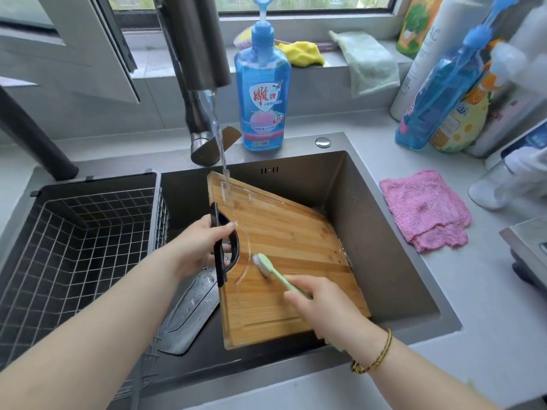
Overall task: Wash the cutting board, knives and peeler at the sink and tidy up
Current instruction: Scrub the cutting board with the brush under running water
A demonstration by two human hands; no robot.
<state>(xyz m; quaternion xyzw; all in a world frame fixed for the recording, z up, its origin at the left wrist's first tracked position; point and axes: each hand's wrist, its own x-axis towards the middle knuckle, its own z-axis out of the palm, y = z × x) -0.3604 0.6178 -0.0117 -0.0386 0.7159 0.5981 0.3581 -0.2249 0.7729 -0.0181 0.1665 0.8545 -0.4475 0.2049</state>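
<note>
A grey countertop (444,291) below a window holds a dark rectangular sink (370,202), seen from above. A wire basket (74,247) fills the sink's left part; its right rim stands just left of the working area. The wooden cutting board (290,247) lies tilted in the sink's middle and right part, turned askew, so its far left corner rises toward the far wall and its near edge sits close to the near wall. A strip of bare sink remains between the board's right edge and the right wall, and the far right corner is open. The faucet (201,84) runs; its water stream (219,137) strikes the board's far left corner. The left hand (201,247) grips the black handle (219,247) on the board's left edge, fingers curled through the cut-out. The right hand (322,303) holds a green brush (275,275) in closed fingers, bristles touching the board near the handle cut-out. A wet cleaver blade (192,306) lies on the sink floor between basket and board, its far end hidden under the board's left edge. A blue soap bottle (262,93) stands behind the sink's far rim, just right of the faucet. A pink cloth (423,208) lies on the counter just right of the sink's rim, with several bottles (438,93) farther back.
</note>
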